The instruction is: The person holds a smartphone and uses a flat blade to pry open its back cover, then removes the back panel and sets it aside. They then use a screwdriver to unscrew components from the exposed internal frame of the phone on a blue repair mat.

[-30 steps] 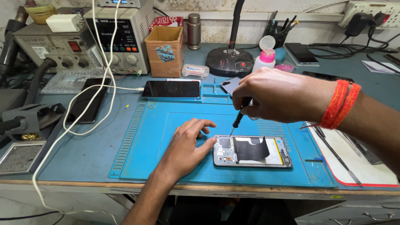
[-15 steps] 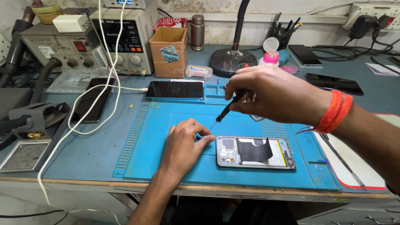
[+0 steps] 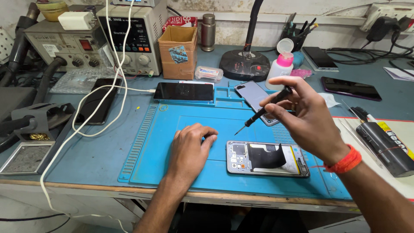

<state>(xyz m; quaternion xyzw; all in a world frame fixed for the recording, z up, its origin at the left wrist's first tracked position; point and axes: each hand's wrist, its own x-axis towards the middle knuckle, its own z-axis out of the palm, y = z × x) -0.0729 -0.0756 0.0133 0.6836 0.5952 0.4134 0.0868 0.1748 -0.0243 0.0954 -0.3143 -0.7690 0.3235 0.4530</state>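
Blue mat [image 3: 172, 129] carries the opened phone [image 3: 267, 159]. Right hand [image 3: 308, 123], fingers pinched on the screwdriver [image 3: 263, 111], has lifted its tip off the phone since a second ago. Left hand [image 3: 189, 149] rests flat, empty, just beside the phone.

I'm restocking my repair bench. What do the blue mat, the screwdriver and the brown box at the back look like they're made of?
Blue mat: likely silicone or rubber, matte, with moulded ridges and trays. Screwdriver: black handle, probably plastic or coated metal, with a thin metal tip; the right hand holds it. Brown box: cardboard, dull, with raw open flaps.
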